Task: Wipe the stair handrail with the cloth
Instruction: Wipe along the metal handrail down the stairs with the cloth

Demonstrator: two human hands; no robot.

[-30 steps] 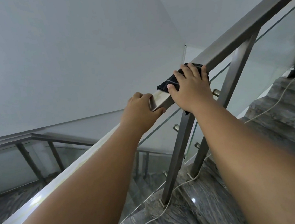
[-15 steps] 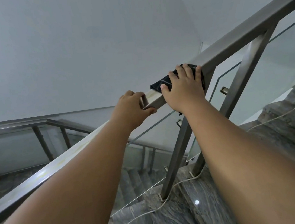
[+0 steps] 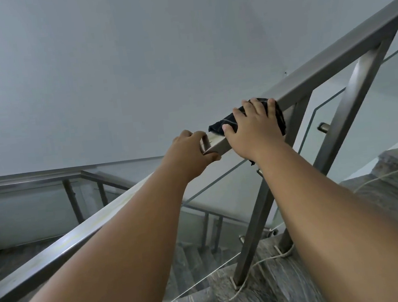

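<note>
on the handrail (image 3: 331,61), left hand (image 3: 188,154) curls round it; right hand (image 3: 252,129) presses the cloth (image 3: 224,124) with spread fingers (image 3: 258,106).

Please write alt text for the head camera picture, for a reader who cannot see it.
A person's right hand presses a dark cloth onto a sloping metal handrail; the left hand grips it just below. Beneath are glass panels and grey steps.

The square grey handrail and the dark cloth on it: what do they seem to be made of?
Square grey handrail: likely brushed stainless steel, given its dull, streaky metallic sheen. Dark cloth: soft woven fabric, perhaps cotton, with thin pale stripes; it drapes over the rail's edge.
</note>
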